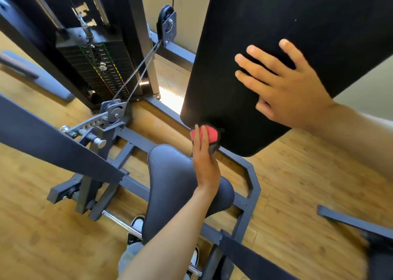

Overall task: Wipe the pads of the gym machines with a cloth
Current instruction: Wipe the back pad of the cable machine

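- The cloth (207, 134), red with a dark edge, sits near the middle of the view, pressed against the bottom edge of the back pad (265, 35).
- The left hand (205, 158) grips the cloth from below, fingers curled round it, its forearm running down toward 7 o'clock.
- The back pad is a large black slab filling the view from 12 to 3 o'clock, tilted, its rounded lower corners just above the seat.
- The right hand (285, 84) lies flat on the face of the pad at about 2 o'clock from the cloth, fingers spread and straight, holding nothing; its forearm leaves the view at 3 o'clock.
- The two hands are apart, the right one higher up the pad.
- The seat (176, 186), dark and padded, sits just below the cloth at 6 o'clock, partly hidden by the left forearm.
- A grey steel frame (251, 186) surrounds the seat on the wooden floor (297, 184).
- A weight stack (100, 71) stands at 10 o'clock, with coloured marks down its plates and a selector pin in it.
- Cables (138, 71) run from a pulley (167, 23) at 11 o'clock down to a lower pulley beside the stack.
- A shoe (138, 223) shows at 7 o'clock under the seat.
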